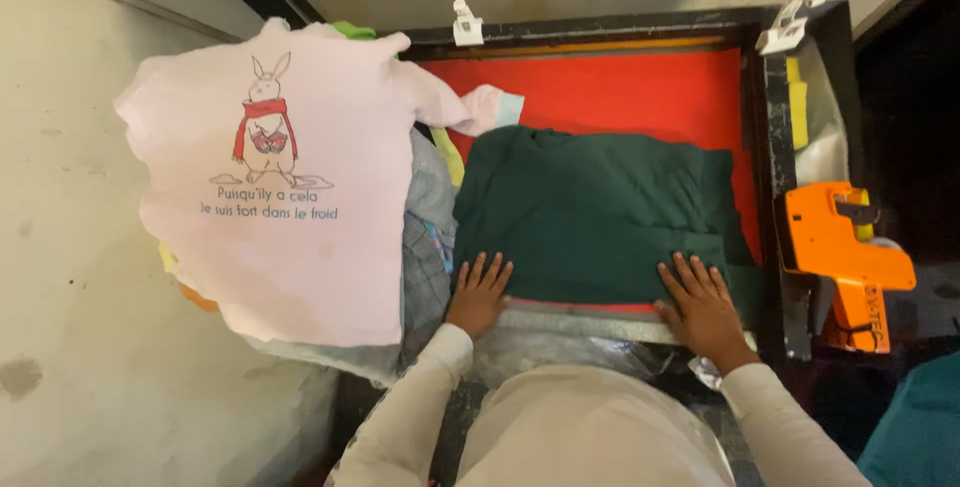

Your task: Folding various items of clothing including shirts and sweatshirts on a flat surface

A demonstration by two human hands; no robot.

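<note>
Green garment [590, 212]: soft folded rectangle on red tray [640, 92], near edge.
Left hand [478, 295]: flat, fingers spread.
Right hand [703, 305]: flat, spread.

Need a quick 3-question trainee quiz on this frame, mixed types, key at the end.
1. True or false: both hands rest flat on the near edge of the dark green garment.
2. What lies right of the red tray? A) scissors B) orange tagging gun C) iron
3. What is printed on the pink shirt at the left?

Key: 1 true: left hand and right hand press it, fingers spread. 2 B. 3 a rabbit in a red scarf.
</note>
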